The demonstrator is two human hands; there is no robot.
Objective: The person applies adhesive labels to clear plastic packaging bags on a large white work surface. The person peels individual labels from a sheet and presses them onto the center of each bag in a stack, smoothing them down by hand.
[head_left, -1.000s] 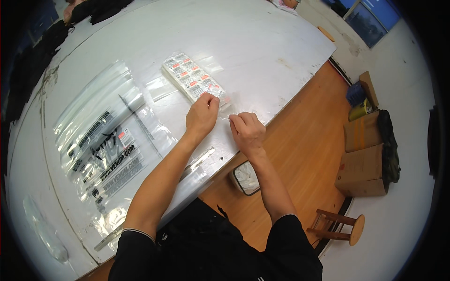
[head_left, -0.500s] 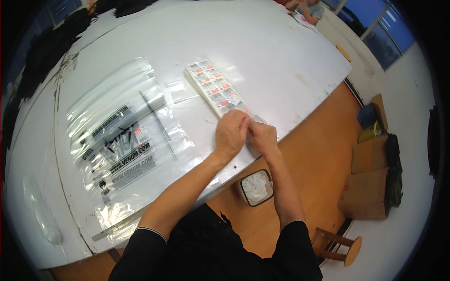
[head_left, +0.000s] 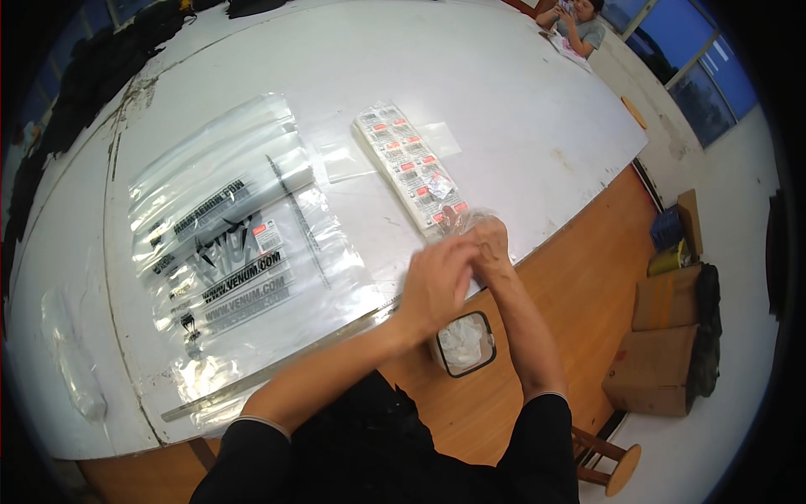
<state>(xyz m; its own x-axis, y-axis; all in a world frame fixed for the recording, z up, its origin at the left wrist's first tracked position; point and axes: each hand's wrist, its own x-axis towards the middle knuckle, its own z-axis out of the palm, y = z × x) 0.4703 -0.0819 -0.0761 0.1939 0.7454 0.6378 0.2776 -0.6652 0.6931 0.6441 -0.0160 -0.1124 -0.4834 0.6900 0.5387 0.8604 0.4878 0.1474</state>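
Note:
A long stack of label sheets [head_left: 409, 166], white with grey print and orange patches, lies on the white table in front of my hands. My right hand [head_left: 491, 244] is closed on crumpled clear plastic [head_left: 464, 221] at the near end of that stack. My left hand [head_left: 438, 277] is beside the right wrist, over the table's edge, with its fingers loosely bent and nothing visible in them. Left of the stack, clear printed plastic bags [head_left: 231, 277] lie layered and flat. A metal ruler [head_left: 269, 370] rests along their near edge.
A small bin [head_left: 463, 343] with pale plastic in it stands on the floor below the table edge. Cardboard boxes [head_left: 651, 370] and a wooden stool [head_left: 621, 470] are by the right wall. Dark cloth [head_left: 84, 105] lies at the far left. Another person [head_left: 579, 29] sits at the far corner.
My left hand has come away from the right hand, down toward me. More of the crumpled clear plastic at my right hand shows. The whole view has shifted slightly.

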